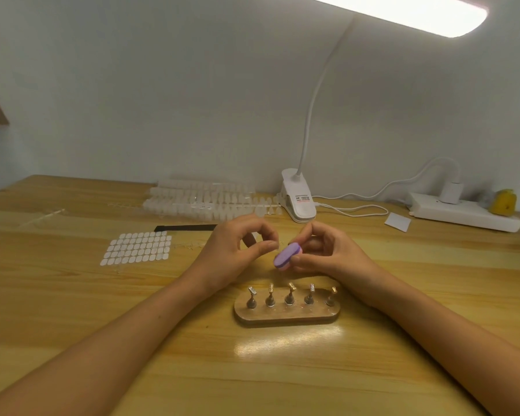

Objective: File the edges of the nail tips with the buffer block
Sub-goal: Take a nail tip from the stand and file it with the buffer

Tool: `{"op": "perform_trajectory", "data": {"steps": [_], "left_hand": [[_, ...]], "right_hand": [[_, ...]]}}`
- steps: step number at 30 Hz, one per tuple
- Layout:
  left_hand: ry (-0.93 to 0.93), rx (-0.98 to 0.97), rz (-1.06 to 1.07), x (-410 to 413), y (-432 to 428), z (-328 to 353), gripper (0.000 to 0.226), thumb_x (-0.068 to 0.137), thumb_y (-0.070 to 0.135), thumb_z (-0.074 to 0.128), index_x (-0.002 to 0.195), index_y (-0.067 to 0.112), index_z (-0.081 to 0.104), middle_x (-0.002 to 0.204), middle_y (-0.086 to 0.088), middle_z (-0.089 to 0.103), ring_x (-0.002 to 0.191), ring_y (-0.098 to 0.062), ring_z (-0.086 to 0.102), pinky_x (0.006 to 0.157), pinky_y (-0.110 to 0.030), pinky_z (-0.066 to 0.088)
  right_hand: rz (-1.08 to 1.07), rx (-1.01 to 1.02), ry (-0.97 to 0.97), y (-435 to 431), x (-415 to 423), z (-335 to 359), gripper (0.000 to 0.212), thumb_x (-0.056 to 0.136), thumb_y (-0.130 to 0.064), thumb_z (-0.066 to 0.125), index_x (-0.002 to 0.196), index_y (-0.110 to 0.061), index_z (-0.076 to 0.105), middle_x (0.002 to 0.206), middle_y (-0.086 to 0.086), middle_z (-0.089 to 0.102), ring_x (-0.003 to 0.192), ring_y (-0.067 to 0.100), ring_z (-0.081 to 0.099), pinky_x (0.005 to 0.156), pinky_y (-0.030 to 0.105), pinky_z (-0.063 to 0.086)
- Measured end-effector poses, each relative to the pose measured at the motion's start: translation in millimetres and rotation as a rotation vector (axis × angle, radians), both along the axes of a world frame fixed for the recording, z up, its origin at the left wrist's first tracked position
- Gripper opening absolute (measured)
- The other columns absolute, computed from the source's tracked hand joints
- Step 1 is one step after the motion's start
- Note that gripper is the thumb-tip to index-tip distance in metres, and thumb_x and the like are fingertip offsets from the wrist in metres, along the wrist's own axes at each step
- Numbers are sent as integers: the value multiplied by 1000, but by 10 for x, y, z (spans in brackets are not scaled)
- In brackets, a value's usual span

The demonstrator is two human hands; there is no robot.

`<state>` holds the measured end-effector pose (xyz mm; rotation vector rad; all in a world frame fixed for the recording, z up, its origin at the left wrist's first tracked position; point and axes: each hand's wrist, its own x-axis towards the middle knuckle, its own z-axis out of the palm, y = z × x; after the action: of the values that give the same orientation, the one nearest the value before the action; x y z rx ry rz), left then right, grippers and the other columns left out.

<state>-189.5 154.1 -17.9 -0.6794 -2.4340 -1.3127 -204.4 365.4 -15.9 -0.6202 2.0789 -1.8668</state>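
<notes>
My right hand (324,250) grips a small purple and pink buffer block (286,256) between thumb and fingers, above the table's middle. My left hand (237,250) is just left of it, thumb and forefinger pinched together close to the block's end. Whatever they pinch is too small and clear to make out. Below both hands stands a wooden holder (287,315) with several metal pegs. Rows of clear nail tips (204,201) lie at the back of the table.
A sheet of white adhesive tabs (137,247) lies to the left, with a black strip (185,228) behind it. A white clip lamp (299,199) stands at the back. A power strip (466,213), a cable and a small white card (398,222) sit at the right.
</notes>
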Motion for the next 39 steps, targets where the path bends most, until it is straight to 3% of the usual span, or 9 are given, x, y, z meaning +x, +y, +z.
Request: {"op": "perform_trajectory", "data": {"steps": [4, 8, 12, 16, 20, 29, 34, 37, 39], "left_hand": [[11, 0, 2, 13, 3, 6, 15, 88, 22, 67, 83, 35, 63, 91, 16, 63, 81, 2, 54, 68, -7, 43], [-1, -20, -11, 2, 9, 2, 13, 89, 21, 67, 85, 32, 64, 91, 14, 64, 82, -1, 55, 69, -10, 44], [-5, 15, -3, -5, -2, 0, 13, 88, 21, 67, 84, 33, 65, 91, 15, 64, 80, 2, 55, 67, -8, 44], [1, -8, -11, 6, 2, 0, 13, 88, 20, 67, 84, 33, 65, 90, 14, 64, 80, 1, 55, 68, -9, 44], [14, 12, 0, 24, 3, 10, 14, 86, 21, 69, 83, 34, 65, 89, 15, 65, 80, 4, 55, 67, -6, 42], [2, 19, 15, 13, -5, 1, 6, 87, 21, 69, 85, 27, 68, 90, 15, 65, 78, 2, 55, 66, -7, 43], [-13, 25, 9, 19, -5, 9, 10, 87, 22, 69, 84, 31, 66, 90, 15, 65, 78, 2, 55, 66, -7, 43], [-15, -6, 0, 24, -1, 9, 9, 87, 21, 68, 85, 30, 66, 90, 15, 64, 78, 2, 55, 67, -7, 42], [-18, -8, -3, 29, 8, 12, 12, 87, 21, 69, 84, 32, 66, 90, 14, 64, 78, 3, 54, 67, -6, 42]], "right_hand": [[-106, -59, -16, 8, -12, 3, 34, 82, -13, 72, 109, -1, 55, 102, 15, 76, 100, 31, 73, 83, 37, 61], [13, 49, 7, -17, 20, 16, 34, 79, -15, 75, 105, -3, 57, 102, 15, 75, 98, 29, 73, 82, 36, 61], [-123, -59, -33, 3, -12, 12, 35, 80, -13, 72, 108, -1, 56, 101, 15, 76, 97, 29, 74, 82, 35, 61], [-17, 44, 3, -22, 15, 16, 33, 80, -13, 74, 105, -2, 56, 101, 14, 75, 97, 29, 74, 80, 34, 62], [-114, -55, -41, 4, -9, 7, 34, 82, -12, 72, 108, 0, 55, 101, 17, 75, 97, 30, 74, 81, 35, 62], [-9, 34, -12, -16, 19, 20, 31, 82, -11, 74, 104, -2, 54, 103, 17, 74, 98, 30, 73, 82, 35, 61], [-122, -76, -41, 4, 1, 21, 33, 79, -14, 72, 105, -2, 55, 102, 17, 75, 96, 31, 74, 85, 43, 60], [-3, 45, -1, -20, 35, 27, 31, 80, -13, 74, 103, -4, 56, 101, 15, 75, 95, 29, 74, 78, 33, 62], [-61, -19, -12, -22, 31, 23, 32, 80, -15, 74, 103, -3, 55, 101, 16, 75, 95, 30, 74, 76, 32, 62]]}}
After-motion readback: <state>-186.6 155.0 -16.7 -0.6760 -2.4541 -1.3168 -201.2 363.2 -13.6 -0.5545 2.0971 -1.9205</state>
